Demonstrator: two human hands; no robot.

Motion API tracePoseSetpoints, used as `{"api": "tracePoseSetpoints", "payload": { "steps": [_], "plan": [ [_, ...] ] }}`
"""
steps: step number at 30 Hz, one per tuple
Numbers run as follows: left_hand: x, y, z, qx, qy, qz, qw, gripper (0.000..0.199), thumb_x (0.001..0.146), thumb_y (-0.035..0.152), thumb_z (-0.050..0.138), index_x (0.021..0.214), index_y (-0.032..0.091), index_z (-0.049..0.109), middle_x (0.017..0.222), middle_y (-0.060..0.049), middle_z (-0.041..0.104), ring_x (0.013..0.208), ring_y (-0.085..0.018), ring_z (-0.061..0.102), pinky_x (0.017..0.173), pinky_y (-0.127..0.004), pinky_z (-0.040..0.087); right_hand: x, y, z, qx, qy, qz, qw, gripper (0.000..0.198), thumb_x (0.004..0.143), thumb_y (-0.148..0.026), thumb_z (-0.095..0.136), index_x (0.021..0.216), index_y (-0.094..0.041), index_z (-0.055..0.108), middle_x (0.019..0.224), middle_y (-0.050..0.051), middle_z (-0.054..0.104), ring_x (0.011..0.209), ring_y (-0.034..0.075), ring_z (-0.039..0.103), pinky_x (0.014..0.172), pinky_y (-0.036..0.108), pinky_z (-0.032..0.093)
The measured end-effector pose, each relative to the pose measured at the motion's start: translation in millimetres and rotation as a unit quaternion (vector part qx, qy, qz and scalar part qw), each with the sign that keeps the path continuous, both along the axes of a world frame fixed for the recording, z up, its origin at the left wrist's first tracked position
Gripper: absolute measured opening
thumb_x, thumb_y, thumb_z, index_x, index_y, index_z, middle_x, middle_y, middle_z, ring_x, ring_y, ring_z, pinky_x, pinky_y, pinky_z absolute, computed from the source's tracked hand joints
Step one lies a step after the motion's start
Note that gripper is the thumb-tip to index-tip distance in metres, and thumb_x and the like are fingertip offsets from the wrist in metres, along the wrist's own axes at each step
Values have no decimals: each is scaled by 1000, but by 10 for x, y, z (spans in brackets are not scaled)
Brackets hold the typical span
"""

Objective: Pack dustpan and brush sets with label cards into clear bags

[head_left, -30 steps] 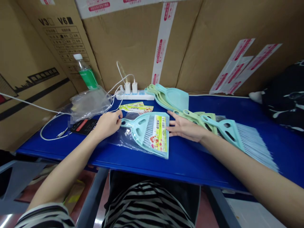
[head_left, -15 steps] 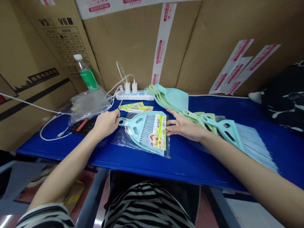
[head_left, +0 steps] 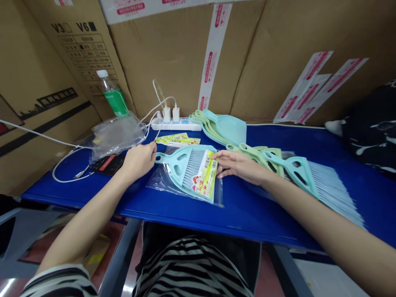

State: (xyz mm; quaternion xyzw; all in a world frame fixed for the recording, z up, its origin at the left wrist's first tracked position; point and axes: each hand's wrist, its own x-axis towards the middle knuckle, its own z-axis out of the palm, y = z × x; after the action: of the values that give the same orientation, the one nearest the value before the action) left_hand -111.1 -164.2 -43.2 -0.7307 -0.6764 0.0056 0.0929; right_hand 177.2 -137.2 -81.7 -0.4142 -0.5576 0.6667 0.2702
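Observation:
A light-blue dustpan (head_left: 176, 167) with a brush (head_left: 193, 165) nested in it lies in a clear plastic bag (head_left: 161, 183) on the blue table. My left hand (head_left: 139, 161) is closed at the handle end of the dustpan. On the bristles rests a yellow-green printed label card (head_left: 204, 175), slightly tilted. The fingers of my right hand (head_left: 239, 165) pinch its upper right corner; my thumb is hard to make out. Just beyond that hand lie green brushes (head_left: 260, 153) and a light-blue brush (head_left: 301, 175), partly under my forearm.
Stacked dustpans (head_left: 230, 128) stand at the back beside a white power strip (head_left: 188, 125) with chargers. More label cards (head_left: 177, 140) lie before it. At left are plastic bags (head_left: 119, 134), a bottle (head_left: 114, 97), a black device (head_left: 108, 165) and cables. Cardboard (head_left: 185, 53) walls the back.
My right hand's fingers have come together on the label card's corner. The card has turned slightly, its upper end shifting right. My left hand stays at the handle.

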Motion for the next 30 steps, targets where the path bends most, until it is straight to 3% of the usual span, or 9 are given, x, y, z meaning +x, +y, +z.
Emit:
{"api": "tracePoseSetpoints", "payload": {
  "steps": [4, 9, 18, 24, 30],
  "plan": [
    [24, -8, 9, -10, 6, 3, 1000, 25, 86, 14, 41, 101, 17, 61, 78, -9, 70, 80, -31, 69, 65, -35, 47, -7, -5, 1, 12, -9, 9, 1000, 10, 86, -21, 64, 95, -19, 62, 74, -1, 62, 66, 11, 64, 71, 27, 60],
    [44, -18, 26, -20, 12, 3, 1000, 25, 86, 14, 41, 101, 17, 62, 80, -10, 71, 83, -31, 70, 68, -35, 48, -17, -16, -7, 63, -38, 4, 997, 24, 83, -20, 67, 108, -18, 65, 73, -4, 54, 59, 9, 62, 65, 25, 61],
    [53, -28, 48, -27, 18, 22, 999, 27, 88, 15, 40, 104, 18, 61, 86, -10, 72, 87, -30, 70, 72, -35, 51, 39, -5, -15, 75, -32, 33, 996, 46, 80, -14, 67, 124, -24, 60, 84, -2, 52, 68, 11, 67, 74, 30, 63],
    [53, -28, 84, -25, 44, 60, 997, 30, 90, 15, 38, 107, 15, 62, 90, -15, 72, 93, -35, 70, 74, -39, 52, 58, -11, 30, 63, -66, 36, 995, 39, 79, -18, 70, 117, -20, 58, 86, -1, 57, 64, 11, 67, 70, 30, 63],
    [14, -29, 70, 0, 70, 38, 997, 30, 90, 16, 36, 104, 16, 62, 86, -16, 72, 86, -35, 71, 68, -37, 52, 108, -11, 96, 67, -88, 85, 990, 38, 77, -24, 74, 113, -20, 61, 80, -2, 58, 61, 11, 66, 63, 27, 63]
  ]
}}
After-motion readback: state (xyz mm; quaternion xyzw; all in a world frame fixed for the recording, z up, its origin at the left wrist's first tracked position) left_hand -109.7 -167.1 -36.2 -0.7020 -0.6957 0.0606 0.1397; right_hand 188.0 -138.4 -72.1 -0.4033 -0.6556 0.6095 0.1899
